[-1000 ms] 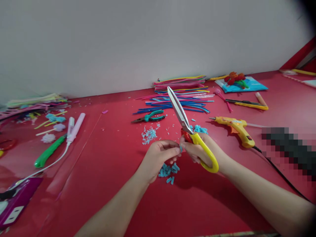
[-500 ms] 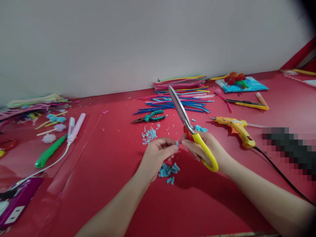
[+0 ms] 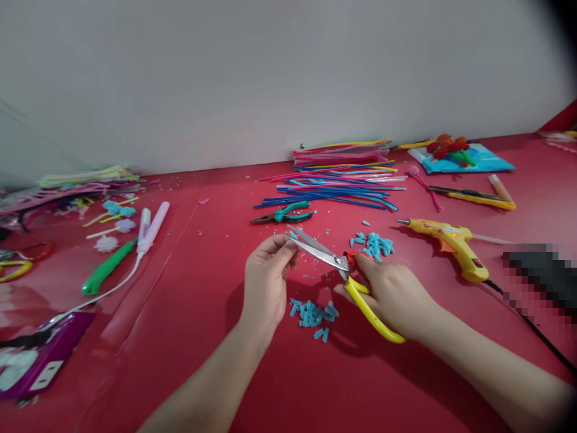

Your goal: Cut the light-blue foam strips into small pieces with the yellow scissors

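My left hand [image 3: 267, 276] pinches a short light-blue pipe cleaner piece [image 3: 294, 235] between thumb and forefinger. Wrapped round the scissors [image 3: 321, 255], my right hand [image 3: 399, 294] has its fingers at the red and yellow handles. The scissor blades are parted, and their tips reach the blue piece at my left fingertips. Below the hands lies a pile of cut blue pieces [image 3: 311, 313]. A second heap of blue pieces [image 3: 378, 245], with more tapered ends, is just beyond my right hand. Tiny blue clippings behind my left hand are partly hidden.
Teal-handled pliers [image 3: 293, 213] lie ahead, before bundled pipe cleaners [image 3: 338, 195]. To the right are a yellow glue gun [image 3: 444, 237] with a cord and a blue packet [image 3: 491, 159]. A pink hair-iron-like tool [image 3: 153, 228] and green-handled tool [image 3: 106, 270] lie left.
The scissors have swung down from pointing upward to pointing left, their blades now parted at my left fingertips. My left hand has risen slightly and turned. The whole view has shifted a little.
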`<state>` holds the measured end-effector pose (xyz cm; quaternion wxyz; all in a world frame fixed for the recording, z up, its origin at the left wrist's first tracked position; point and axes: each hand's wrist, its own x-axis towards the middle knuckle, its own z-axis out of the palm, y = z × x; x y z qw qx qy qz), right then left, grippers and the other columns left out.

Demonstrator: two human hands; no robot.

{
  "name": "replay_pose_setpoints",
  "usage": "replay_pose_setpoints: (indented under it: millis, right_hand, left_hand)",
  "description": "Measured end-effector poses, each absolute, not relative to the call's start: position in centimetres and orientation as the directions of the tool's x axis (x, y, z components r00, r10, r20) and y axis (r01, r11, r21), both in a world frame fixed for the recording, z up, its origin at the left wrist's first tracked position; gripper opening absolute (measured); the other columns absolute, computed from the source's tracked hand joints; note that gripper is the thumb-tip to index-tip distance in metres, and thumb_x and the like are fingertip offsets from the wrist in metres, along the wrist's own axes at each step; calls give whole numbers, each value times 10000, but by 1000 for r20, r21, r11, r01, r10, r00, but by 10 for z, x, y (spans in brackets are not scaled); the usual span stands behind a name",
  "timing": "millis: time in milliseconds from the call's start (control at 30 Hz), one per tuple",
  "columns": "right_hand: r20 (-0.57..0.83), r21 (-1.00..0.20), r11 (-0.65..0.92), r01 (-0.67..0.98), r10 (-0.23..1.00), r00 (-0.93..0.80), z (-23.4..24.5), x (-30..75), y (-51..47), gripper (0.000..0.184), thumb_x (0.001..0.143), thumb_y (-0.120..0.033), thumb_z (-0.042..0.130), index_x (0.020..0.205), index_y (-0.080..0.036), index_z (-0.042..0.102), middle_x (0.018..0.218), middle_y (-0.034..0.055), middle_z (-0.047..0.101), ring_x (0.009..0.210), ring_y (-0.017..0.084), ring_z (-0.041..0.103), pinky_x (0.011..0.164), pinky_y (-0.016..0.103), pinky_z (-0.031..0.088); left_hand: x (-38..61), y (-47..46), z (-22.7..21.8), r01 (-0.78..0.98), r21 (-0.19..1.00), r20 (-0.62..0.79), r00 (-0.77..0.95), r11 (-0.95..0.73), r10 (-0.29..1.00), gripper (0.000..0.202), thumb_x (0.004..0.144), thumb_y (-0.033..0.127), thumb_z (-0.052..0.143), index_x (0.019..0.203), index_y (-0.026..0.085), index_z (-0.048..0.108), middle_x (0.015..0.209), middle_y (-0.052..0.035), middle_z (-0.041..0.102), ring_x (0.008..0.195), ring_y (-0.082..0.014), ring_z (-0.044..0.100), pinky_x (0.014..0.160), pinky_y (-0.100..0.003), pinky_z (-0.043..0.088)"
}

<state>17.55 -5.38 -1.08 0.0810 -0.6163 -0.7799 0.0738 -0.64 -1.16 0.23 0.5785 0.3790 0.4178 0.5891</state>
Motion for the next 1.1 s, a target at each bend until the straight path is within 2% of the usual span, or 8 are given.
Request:
replay_pose_setpoints:
  millis: [600, 1100]
  right_hand:
    - [74, -194, 255, 947, 967, -245, -11, 174, -55, 347, 781, -526, 317, 740, -194, 409, 529, 20, 537, 442, 141, 493, 440, 242, 158]
    - [101, -171, 270, 948, 961, -256, -15, 175, -56, 345, 783, -530, 315, 684, -203, 370, 490, 1, 509, 419, 130, 468, 436, 248, 143]
  left_hand:
    - [-6, -15, 5, -374, 927, -10, -14, 4, 1000, 28, 691, 165, 577, 669, 153, 589, 597, 28, 498, 537, -53, 427, 513, -181, 330]
    - [-6, -16, 5, -396, 918, -33, -3, 29, 999, 28, 675, 186, 596, 676, 160, 591, 617, 20, 510, 546, -55, 432, 508, -174, 339]
